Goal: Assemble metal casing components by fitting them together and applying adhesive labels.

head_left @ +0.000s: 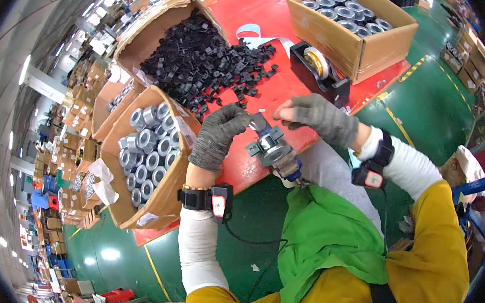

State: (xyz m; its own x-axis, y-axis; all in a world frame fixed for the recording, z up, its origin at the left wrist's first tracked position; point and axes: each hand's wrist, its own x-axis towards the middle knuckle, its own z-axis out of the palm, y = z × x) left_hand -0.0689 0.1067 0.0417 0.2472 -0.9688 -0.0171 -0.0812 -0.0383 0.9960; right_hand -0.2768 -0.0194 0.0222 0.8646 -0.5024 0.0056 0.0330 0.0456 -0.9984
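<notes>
A: what's on that red desk (241, 166)?
B: open cardboard box (132, 37) on the far left
A: and the hands?
B: right hand (284, 112) slants in from the right, fingers curled; left hand (247, 119) reaches straight up, fingers bunched. Both look narrow, can't tell if either grips anything
A: the silver ring part (277, 153)?
B: on a blue fixture (295, 170) by the near edge, just below and between them

Reaching far with left forearm (200, 243); bending gloved left hand (222, 135) rightward, with fingers (237, 115) curled inward. Angling right forearm (409, 166) far and left; pointing gloved right hand (319, 116) toward the other, near but apart, with bare fingertips (284, 111) bent.
</notes>
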